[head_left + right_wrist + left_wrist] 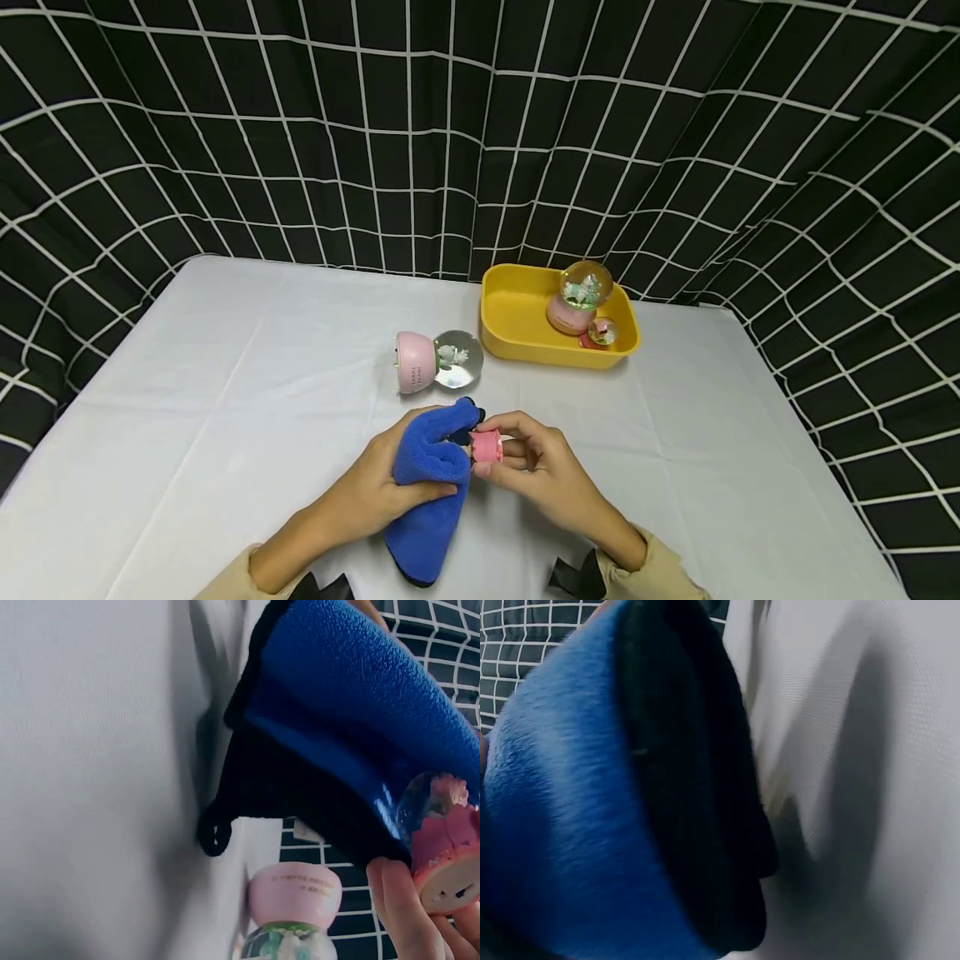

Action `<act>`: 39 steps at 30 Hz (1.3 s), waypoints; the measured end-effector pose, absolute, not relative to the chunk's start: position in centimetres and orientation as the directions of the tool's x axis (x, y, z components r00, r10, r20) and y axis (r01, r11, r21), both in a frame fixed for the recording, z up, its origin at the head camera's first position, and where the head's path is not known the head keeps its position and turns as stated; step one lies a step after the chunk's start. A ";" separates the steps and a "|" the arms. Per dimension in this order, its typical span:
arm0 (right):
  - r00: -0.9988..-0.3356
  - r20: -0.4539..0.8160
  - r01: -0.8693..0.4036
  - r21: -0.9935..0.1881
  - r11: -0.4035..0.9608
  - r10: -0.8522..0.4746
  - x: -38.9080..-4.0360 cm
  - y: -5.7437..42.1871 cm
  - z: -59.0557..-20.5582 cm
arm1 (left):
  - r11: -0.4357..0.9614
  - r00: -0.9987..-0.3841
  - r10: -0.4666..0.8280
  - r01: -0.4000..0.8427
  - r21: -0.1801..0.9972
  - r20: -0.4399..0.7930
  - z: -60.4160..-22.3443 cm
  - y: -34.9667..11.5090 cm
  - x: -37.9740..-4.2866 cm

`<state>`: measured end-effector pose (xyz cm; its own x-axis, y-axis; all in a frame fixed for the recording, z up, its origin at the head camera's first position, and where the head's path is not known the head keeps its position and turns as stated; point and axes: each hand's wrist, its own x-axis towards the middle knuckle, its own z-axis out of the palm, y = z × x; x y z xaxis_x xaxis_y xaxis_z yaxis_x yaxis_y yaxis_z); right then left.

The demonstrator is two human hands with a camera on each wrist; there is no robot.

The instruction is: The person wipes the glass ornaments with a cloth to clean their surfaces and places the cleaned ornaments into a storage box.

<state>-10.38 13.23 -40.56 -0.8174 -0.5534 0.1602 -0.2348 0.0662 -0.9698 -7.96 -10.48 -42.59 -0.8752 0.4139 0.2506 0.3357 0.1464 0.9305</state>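
A blue cloth [431, 467] with black edging is folded in my left hand [375, 492], whose thumb lies across its front. By its pink base, my right hand [543, 467] pinches a small snow globe [487, 446], its glass end tucked against the cloth. In the right wrist view the snow globe [446, 832] shows a clear dome and a pale underside, with the blue cloth [337, 682] around the dome. Only the cloth [592, 802] fills the left wrist view, hiding the globe. Just beyond the hands, a larger snow globe [416, 362] lies on its side.
A yellow tray [517, 346] stands at the back of the white-covered table [247, 358]. Inside it are a large snow globe [573, 312] with a pink base and a small snow globe [602, 331]. A black gridded curtain [442, 150] hangs behind the table.
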 end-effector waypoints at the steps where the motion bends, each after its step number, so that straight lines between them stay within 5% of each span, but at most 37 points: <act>1: -0.815 0.150 -0.224 -0.973 0.064 -0.560 -10.3 13.2 -40.6 | 0.141 -0.876 0.407 0.339 0.930 0.258 -42.6 -10.5 -7.9; 19: -0.762 0.184 -0.286 -0.956 0.068 -0.621 -10.1 13.3 -40.4 | 0.157 -0.913 0.177 0.396 0.905 0.368 -42.5 -10.8 -7.4; 27: -0.761 0.234 -0.327 -0.944 0.045 -0.605 -10.3 13.7 -40.3 | 0.088 -0.912 0.219 0.372 0.924 0.347 -42.5 -10.9 -7.6; 34: -0.809 0.112 -0.185 -0.980 0.069 -0.577 -10.3 13.8 -40.2 | 0.036 -0.833 0.313 0.491 0.871 0.457 -42.5 -10.7 -8.2; 39: -0.803 0.093 -0.144 -0.989 0.040 -0.589 -10.4 13.7 -40.5 | 0.069 -0.775 0.258 0.611 0.789 0.577 -42.6 -10.6 -8.5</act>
